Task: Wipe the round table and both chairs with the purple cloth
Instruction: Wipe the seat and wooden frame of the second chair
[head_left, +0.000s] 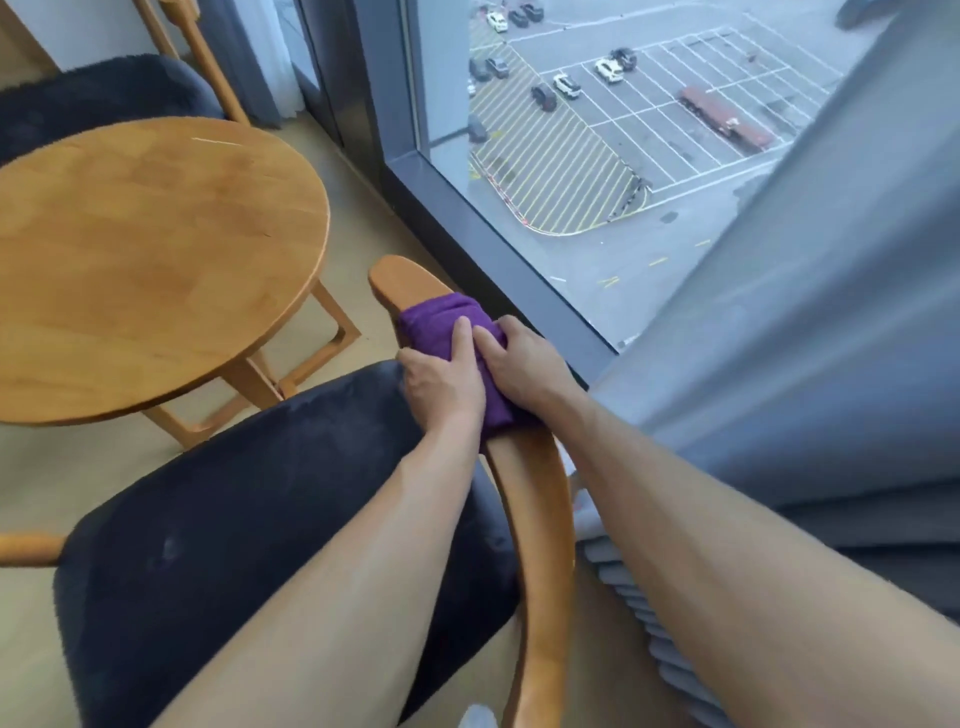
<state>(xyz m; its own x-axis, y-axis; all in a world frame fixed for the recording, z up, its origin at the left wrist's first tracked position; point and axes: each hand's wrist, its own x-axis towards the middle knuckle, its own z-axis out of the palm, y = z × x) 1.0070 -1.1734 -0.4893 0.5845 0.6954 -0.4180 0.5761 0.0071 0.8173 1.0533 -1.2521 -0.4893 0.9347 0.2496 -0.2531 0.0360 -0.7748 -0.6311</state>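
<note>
The purple cloth (441, 325) is wrapped over the curved wooden armrest (540, 519) of the near chair, close to its front tip. My left hand (441, 379) grips the cloth from the seat side. My right hand (519, 364) grips it from the window side, the two hands touching. The near chair has a dark plush seat (234, 519). The round wooden table (145, 260) stands to the left. The second chair (93, 98), also dark-cushioned with a wooden frame, sits behind the table at the upper left.
A floor-to-ceiling window with a dark frame (467, 218) runs along the right, looking down on a car park. A grey curtain (831, 312) hangs at the right, close beside the armrest. Beige floor (358, 208) shows between table and window.
</note>
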